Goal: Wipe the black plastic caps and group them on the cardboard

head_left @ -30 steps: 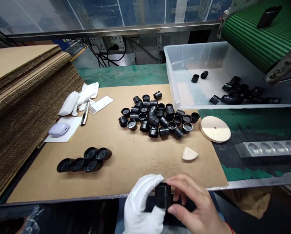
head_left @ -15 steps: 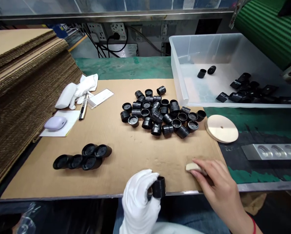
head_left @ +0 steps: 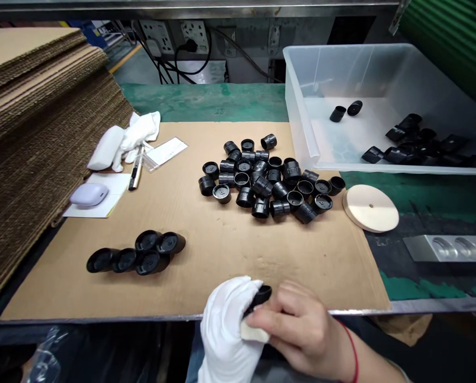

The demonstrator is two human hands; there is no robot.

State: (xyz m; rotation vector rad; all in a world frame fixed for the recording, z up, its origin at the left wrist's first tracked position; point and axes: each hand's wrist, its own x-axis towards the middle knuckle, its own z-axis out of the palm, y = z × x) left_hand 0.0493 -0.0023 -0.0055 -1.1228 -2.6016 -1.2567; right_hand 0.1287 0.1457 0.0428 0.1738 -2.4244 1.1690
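Fingers [head_left: 281, 313] of the bare right hand [head_left: 307, 335] were pressed together on a pale pad [head_left: 253, 332], which was held against a black cap [head_left: 262, 293] steadied by the gloved left hand [head_left: 225, 332].

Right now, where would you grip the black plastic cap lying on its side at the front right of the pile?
Probably pinch its curved outer wall from above, coming from the near side. The black plastic cap lies on its side at the edge of the pile, with the cardboard sheet in front of it; its far side crowds other caps.
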